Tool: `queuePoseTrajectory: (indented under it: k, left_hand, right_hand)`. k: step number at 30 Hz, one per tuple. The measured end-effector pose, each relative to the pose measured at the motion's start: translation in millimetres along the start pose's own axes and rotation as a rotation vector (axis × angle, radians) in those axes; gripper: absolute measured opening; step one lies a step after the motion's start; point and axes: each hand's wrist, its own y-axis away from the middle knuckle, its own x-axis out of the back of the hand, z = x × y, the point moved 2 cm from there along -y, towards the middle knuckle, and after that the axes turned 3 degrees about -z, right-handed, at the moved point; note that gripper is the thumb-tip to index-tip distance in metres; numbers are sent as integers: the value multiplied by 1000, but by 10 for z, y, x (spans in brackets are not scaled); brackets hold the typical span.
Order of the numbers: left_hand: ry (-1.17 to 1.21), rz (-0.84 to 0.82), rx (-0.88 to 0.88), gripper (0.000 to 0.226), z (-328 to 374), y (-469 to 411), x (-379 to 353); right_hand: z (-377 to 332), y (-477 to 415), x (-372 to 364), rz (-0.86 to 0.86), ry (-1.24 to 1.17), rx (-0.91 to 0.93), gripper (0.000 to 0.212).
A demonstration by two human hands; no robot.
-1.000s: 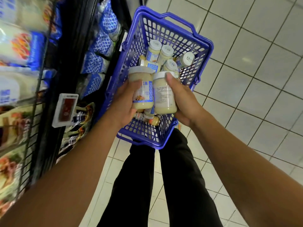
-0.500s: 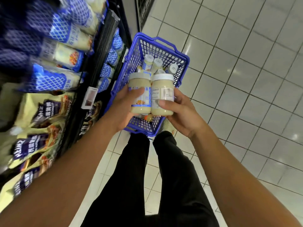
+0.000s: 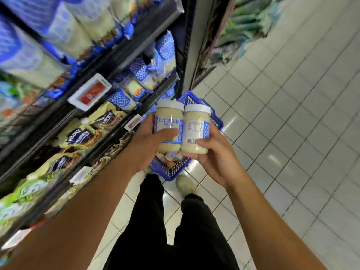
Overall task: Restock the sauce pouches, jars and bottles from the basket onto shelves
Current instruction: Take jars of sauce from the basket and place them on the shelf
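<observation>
The left grip clasps one jar, the right grip a second jar (lids up). Best shelved singly, labels outward.

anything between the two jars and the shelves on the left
Nothing visible: the left jar and right jar are held in open air beside the shelves. But the near rows are packed with pouches; no free spot shows.

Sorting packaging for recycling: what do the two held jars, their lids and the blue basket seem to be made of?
Front-label clear jar and barcode-label clear jar: glass or clear plastic, smooth; creamy contents show through. White lids: probably matte plastic. Blue lattice basket: moulded plastic, openwork walls.
</observation>
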Motion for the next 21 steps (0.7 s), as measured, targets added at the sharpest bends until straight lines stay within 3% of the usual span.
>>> queuePoseTrajectory:
  k: [7,12,21]
  left_hand:
    - [220,237,-167,43,151,796,-122]
    - [272,417,-284,39,110,1415,-79]
    - [328,723,-463,51,-42,2634,206]
  right_hand:
    - [-182,235,-441,-156,355,3,74]
    - [-102,427,-861,-311,544,-34,68]
    - [314,809,-1678,-755,582,-204,65]
